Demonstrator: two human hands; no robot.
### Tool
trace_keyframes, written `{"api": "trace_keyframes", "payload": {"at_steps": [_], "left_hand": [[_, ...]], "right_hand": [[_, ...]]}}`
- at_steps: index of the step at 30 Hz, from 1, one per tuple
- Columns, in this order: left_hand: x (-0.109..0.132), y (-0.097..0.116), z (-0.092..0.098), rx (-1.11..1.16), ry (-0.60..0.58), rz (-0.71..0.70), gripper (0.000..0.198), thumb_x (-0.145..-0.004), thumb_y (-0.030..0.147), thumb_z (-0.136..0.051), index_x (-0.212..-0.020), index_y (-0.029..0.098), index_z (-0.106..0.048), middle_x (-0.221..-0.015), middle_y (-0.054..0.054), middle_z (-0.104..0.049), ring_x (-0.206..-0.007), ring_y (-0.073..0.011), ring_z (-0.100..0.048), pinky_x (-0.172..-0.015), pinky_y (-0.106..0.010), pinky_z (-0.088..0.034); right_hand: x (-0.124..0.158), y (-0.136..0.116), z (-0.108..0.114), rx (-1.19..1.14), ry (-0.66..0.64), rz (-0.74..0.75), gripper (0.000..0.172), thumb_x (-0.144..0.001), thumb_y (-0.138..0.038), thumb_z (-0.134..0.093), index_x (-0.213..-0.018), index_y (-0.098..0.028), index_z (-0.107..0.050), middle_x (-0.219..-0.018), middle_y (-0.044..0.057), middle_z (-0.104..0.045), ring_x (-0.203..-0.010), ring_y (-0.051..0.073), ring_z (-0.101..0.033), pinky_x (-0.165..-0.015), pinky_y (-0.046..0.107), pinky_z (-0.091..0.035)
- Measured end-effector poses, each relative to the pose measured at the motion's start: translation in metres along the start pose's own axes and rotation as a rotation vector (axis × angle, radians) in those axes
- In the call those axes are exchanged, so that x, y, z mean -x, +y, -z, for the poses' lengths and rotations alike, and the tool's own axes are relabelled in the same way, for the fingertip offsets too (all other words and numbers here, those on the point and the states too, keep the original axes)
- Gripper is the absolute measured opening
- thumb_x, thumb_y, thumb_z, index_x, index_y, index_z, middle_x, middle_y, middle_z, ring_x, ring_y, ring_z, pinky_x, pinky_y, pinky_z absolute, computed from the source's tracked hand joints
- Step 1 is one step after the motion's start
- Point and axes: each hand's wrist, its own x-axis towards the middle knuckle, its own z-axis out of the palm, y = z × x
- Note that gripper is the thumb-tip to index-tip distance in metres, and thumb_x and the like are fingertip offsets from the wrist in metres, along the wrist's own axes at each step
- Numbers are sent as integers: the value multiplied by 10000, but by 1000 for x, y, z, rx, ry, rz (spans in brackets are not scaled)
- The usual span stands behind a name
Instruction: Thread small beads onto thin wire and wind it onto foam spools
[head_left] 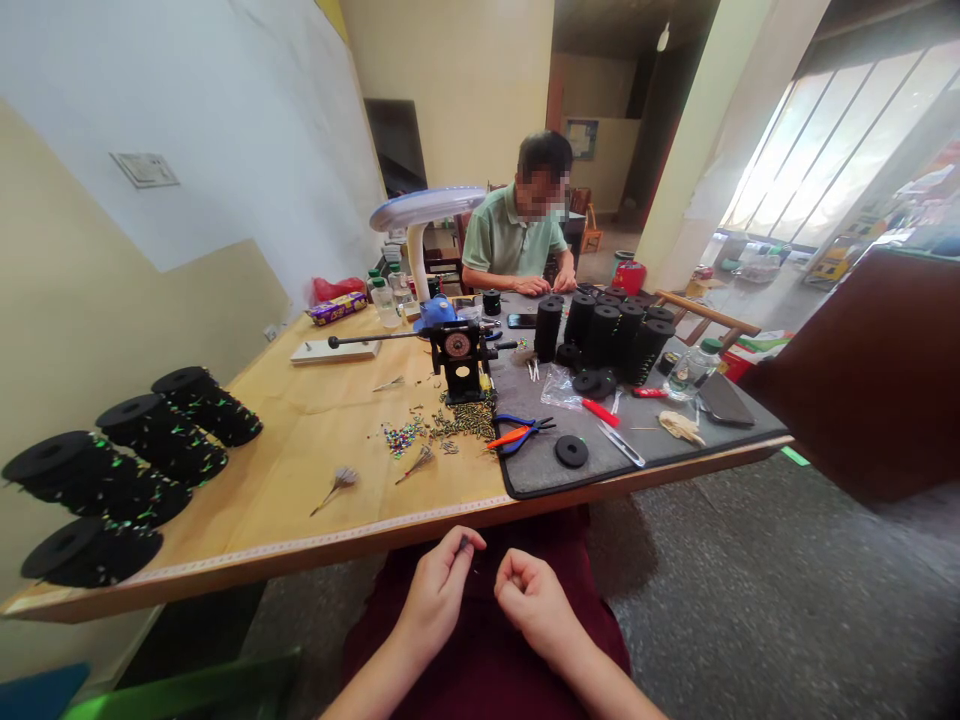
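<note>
Head view has both bare hands on the near side of the black winding device, below the edge of the wooden table and over a dark red garment. The left hand pinches a small dark bit between thumb and forefinger, straight in front of the device — off the tabletop. The right hand is near it but apart, fingers curled in and thumb against the forefinger; whether anything sits inside cannot be told.

At the device's foot lie brass-coloured pieces, with multicoloured beads to their left. Just right of it are blue-and-orange pliers; farther right stand plain black rolls. Rolls with bright bits stand well to its left. Beyond the device — slightly right — sits a co-worker.
</note>
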Motion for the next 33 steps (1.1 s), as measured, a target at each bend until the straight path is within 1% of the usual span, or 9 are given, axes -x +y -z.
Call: {"api": "trace_keyframes", "payload": {"at_steps": [5,10,13,15,18,21,26,30,33], "left_hand": [[-4,-2,12,43,97,9,250,-856,373,-426,-854,173,-577,-671,-9,-519,-657,-164,-480,-657,-256,-374],[-3,0,17,123,-33,-8,143,-776,225,-445,-791,162,-573,-772,-38,-561,-740,-173,-512,-706,-268,-396],[-2,0,15,144,-125,99,151,-683,140,-420,-739,153,-559,-693,-19,-543,-655,-148,-474,-632,-251,-377],[0,1,12,163,-177,149,150,-674,128,-418,-738,151,-552,-645,-6,-536,-624,-137,-457,-614,-244,-364],[1,6,7,194,-210,139,148,-726,171,-485,-842,141,-573,-673,-11,-571,-664,-141,-485,-672,-254,-383],[1,11,4,196,-236,129,253,-758,302,-584,-942,130,-612,-789,-47,-618,-736,-160,-515,-710,-267,-398],[-1,15,6,182,-191,104,266,-779,393,-592,-784,132,-642,-773,-54,-629,-748,-169,-521,-726,-268,-403],[-2,16,10,133,-145,99,289,-782,415,-584,-740,133,-627,-728,-44,-616,-717,-162,-509,-700,-258,-397],[-2,19,12,56,-115,80,292,-788,409,-569,-708,134,-625,-705,-49,-628,-699,-168,-523,-689,-259,-396]], "right_hand": [[4,0,3,-55,45,-8,83,-639,-205,-435,-612,-141,-390,-443,-77,-309,-410,2,-232,-421,137,-163],[6,-7,2,-194,53,-16,248,-724,-360,-512,-701,-144,-393,-447,-65,-403,-397,12,-298,-414,129,-202],[6,-9,2,-218,60,-5,319,-732,-418,-549,-720,-137,-397,-470,-59,-420,-411,7,-308,-419,123,-212],[6,-7,2,-211,72,10,345,-732,-434,-568,-724,-133,-401,-485,-56,-429,-422,4,-316,-427,120,-224],[6,-5,3,-205,53,9,348,-742,-436,-571,-723,-127,-411,-495,-48,-442,-434,4,-328,-434,119,-230],[6,-3,2,-203,0,-14,347,-752,-443,-557,-724,-128,-414,-486,-46,-447,-418,3,-307,-423,122,-206],[7,-4,1,-175,-33,-50,378,-742,-479,-558,-721,-129,-416,-467,-51,-436,-400,2,-301,-412,124,-205],[7,-6,2,-145,-53,-65,399,-737,-497,-561,-733,-122,-426,-470,-49,-445,-391,-4,-305,-403,113,-216],[5,-9,2,-127,-82,-74,435,-726,-522,-570,-808,-107,-470,-591,3,-549,-447,21,-416,-406,111,-279]]}}
